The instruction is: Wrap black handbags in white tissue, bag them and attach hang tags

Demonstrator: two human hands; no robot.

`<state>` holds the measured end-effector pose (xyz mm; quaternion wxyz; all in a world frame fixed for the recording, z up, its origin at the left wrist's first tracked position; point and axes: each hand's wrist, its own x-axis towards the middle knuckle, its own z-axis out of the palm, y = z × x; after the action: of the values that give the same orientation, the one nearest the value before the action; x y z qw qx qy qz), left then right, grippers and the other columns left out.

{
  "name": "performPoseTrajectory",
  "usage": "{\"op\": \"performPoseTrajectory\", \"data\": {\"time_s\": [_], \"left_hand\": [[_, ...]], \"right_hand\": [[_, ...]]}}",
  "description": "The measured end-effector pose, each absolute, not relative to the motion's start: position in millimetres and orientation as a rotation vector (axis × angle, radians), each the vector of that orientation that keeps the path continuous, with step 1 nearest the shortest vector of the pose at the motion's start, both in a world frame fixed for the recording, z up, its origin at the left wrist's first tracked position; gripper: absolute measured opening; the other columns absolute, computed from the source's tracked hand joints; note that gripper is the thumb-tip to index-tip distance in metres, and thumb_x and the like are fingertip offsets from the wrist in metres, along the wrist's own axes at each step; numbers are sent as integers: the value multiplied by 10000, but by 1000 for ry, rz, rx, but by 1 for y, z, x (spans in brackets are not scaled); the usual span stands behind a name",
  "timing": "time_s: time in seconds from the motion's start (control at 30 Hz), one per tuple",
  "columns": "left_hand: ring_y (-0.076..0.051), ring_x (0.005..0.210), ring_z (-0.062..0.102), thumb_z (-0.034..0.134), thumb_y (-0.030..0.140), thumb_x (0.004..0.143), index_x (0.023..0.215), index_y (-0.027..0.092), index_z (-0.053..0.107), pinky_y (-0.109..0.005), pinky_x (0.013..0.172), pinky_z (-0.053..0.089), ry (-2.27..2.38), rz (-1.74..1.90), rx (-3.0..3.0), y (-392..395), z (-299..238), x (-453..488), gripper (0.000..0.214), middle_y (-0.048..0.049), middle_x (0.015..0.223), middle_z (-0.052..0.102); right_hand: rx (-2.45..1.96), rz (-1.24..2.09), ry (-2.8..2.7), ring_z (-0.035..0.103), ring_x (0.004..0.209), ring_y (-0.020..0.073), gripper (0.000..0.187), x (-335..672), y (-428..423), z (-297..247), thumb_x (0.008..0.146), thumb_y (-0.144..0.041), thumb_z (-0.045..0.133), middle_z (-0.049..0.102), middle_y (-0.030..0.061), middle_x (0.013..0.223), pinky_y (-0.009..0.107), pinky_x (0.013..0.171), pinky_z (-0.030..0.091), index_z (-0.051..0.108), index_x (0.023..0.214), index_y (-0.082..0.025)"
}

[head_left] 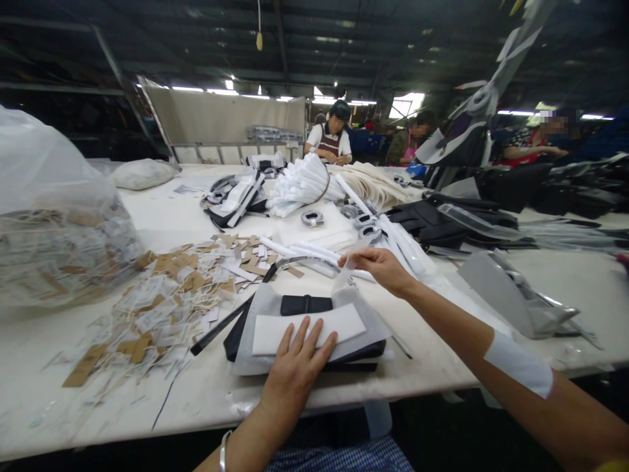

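Note:
A black bag (238,339) lies flat in front of me with a sheet of translucent white paper (248,321) over it. On that paper rests a white foam strip (268,335), and above the strip shows a black flap or strap piece (305,304). My left hand (297,364) is spread flat, its fingertips pressing on the foam strip. Raised just beyond the bag, my right hand (381,265) pinches a thin piece of translucent film (344,278) between thumb and fingers. A black strap (223,324) runs along the bag's left side.
Paper tags (162,295) with strings are heaped at left beside a full clear plastic bag (63,223). Beyond lie white foam rolls (302,183), coiled straps (312,218) and black bags (442,219). Co-workers (330,139) sit across the table (432,357); a grey piece (515,295) lies right.

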<state>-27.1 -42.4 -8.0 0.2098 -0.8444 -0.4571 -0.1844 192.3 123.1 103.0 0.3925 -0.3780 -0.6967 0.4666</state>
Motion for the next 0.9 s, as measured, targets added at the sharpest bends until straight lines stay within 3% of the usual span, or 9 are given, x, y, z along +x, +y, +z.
{"op": "performPoseTrajectory", "data": {"time_s": [0.2,0.33,0.53,0.73,0.9], "left_hand": [[-300,1360,467,442,130,967,1461,301,435,-495,1061,446,-1290,-458,-2373,-43,-4,-28,523,-50,1489,501],[-295,1375,449,459,124,959,1459,304,436,-503,1067,438,-1309,-463,-2390,-43,-4,-27,532,-56,1496,492],[-309,1381,439,450,126,963,1480,299,406,-501,1071,435,-1299,-425,-2408,-42,-4,-28,547,-56,1507,477],[-309,1359,467,436,113,962,1459,291,442,-512,1059,447,-1319,-415,-2377,-43,-4,-26,529,-51,1493,496],[-301,1362,464,423,106,962,1466,291,430,-496,1057,452,-1276,-425,-2360,-42,-6,-27,537,-47,1497,491]], "right_hand": [[-979,926,-2113,701,1049,224,262,214,57,95,917,-303,555,754,26,1092,376,1007,514,770,1057,-251],[-948,745,-2165,702,1064,208,366,224,24,71,872,-157,516,740,1,1133,339,989,534,742,1135,-275],[-1002,522,-1983,738,932,225,186,216,31,69,876,-244,610,776,32,986,335,900,570,771,967,-243],[-1044,727,-1915,725,873,212,221,188,92,97,888,-408,636,767,45,924,324,830,565,666,945,-197],[-1159,943,-1849,730,881,180,219,169,159,101,927,-298,583,777,40,913,318,833,563,594,1112,-181]]}}
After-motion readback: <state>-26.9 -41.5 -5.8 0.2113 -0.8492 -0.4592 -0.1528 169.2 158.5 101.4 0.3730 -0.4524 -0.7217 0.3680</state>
